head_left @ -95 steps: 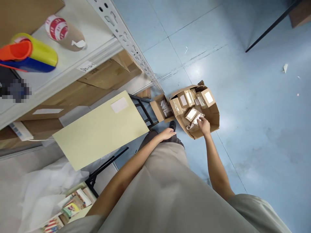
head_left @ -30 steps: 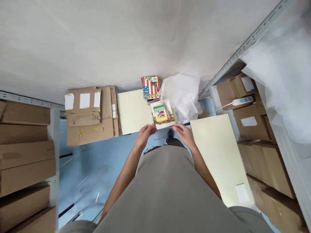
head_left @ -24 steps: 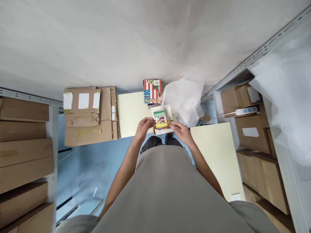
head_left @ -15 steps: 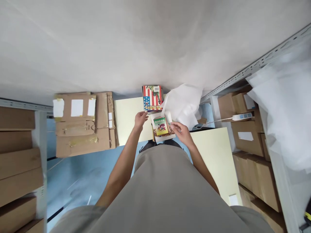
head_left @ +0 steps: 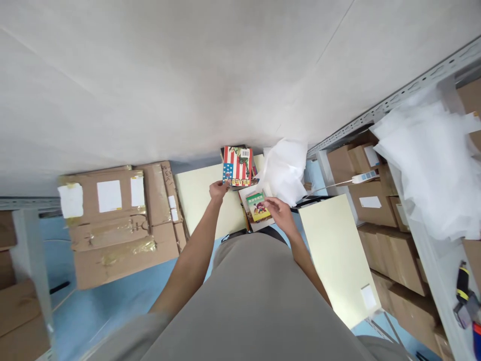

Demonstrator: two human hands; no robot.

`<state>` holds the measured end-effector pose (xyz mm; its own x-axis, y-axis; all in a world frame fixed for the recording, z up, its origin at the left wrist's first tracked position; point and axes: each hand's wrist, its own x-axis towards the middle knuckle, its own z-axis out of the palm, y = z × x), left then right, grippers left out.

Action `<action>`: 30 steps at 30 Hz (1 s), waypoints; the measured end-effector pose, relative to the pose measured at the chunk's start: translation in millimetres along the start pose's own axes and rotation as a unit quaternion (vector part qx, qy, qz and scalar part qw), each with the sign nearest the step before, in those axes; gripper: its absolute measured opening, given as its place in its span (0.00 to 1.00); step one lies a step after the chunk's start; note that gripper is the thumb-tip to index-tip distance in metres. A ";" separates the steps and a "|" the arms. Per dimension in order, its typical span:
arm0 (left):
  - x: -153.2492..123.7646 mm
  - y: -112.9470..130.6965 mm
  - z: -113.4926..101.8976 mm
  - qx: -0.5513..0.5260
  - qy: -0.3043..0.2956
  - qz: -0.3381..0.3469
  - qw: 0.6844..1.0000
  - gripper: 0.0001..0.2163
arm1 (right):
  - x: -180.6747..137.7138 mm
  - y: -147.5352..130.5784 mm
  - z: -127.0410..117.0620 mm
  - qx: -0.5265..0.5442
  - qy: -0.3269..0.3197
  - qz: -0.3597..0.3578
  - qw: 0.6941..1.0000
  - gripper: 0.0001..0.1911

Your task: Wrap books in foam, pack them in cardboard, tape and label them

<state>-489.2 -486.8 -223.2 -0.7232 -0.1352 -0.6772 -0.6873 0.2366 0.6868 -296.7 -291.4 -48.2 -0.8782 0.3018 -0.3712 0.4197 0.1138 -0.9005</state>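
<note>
A book with a stars-and-stripes cover (head_left: 243,165) lies at the back on a pile of other books, turned slightly out of line with them. My left hand (head_left: 219,190) pinches its near left corner between thumb and fingers. Closer to my body is a second pile, topped by a small green and yellow booklet (head_left: 258,206) with cartoon figures. With curled fingers, my right hand (head_left: 280,213) holds the booklet's right edge. Larger, paler covers stick out beneath the booklet.
White foam sheets (head_left: 286,168) are heaped right of the books. Flattened cardboard boxes (head_left: 124,255) cover the left of the pale tabletop (head_left: 203,200). Shelves with cartons (head_left: 391,255) stand at right, where a power strip (head_left: 364,176) hangs on its cord. A wall rises behind.
My left hand has closed on the corner of the stars-and-stripes book, which has shifted on its pile. My right hand has moved in onto the booklet's edge. The view has tilted.
</note>
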 end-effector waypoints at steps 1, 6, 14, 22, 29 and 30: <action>1.9 -2.5 -6.7 -0.018 -0.005 0.002 1.000 0.11 | 0.8 -0.8 7.8 0.000 -0.001 0.000 1.000 0.25; 2.4 -26.0 -52.7 -0.142 0.013 0.022 0.990 0.14 | -1.1 -1.2 32.2 -0.017 -0.005 -0.011 1.000 0.25; -22.3 -73.9 -108.7 -0.314 0.012 -0.013 0.949 0.20 | 4.0 12.0 38.6 -0.015 0.009 0.003 1.000 0.21; -44.7 -64.6 -113.2 -0.382 -0.041 -0.059 0.921 0.19 | 40.0 9.9 71.4 -0.081 -0.068 0.002 0.994 0.15; -45.5 -66.2 -130.1 -0.419 0.000 -0.062 0.906 0.14 | 46.8 6.1 107.2 -0.123 -0.133 0.001 0.983 0.16; -42.5 -68.6 -132.9 -0.415 0.016 -0.056 0.908 0.15 | 45.7 6.2 108.9 -0.123 -0.140 0.000 0.982 0.16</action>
<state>-420.3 -625.1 -206.5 -0.6373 -0.1449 -0.7569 -0.5613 -0.5856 0.5848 -359.2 -380.0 -95.5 -0.8923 0.0335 -0.4501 0.4323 0.3503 -0.8309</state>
